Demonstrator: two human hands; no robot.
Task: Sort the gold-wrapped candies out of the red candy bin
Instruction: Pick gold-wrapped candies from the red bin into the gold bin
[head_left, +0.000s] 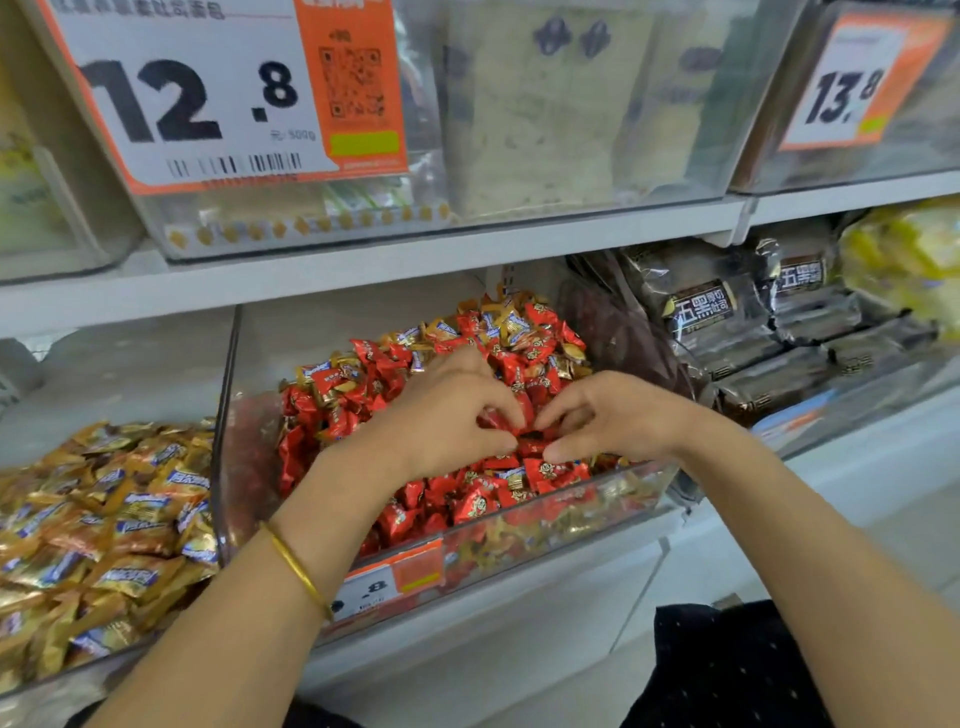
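Closest in, there's a bangle (298, 569) on the left wrist, just in front of the bin (519, 551). Both hands are mid-bin, down on the red candies (467, 504). The left hand (447, 415) looks to be pinching one of them. The right hand (613, 415) has its fingers bent into the pile, and I can't tell if it's got anything. Loads of gold candies (506, 322) sit at the back of the bin, with more back-left and low behind the front wall. The gold bin (104, 519) left of it is well stocked, but I'd say this job's nowhere near done.
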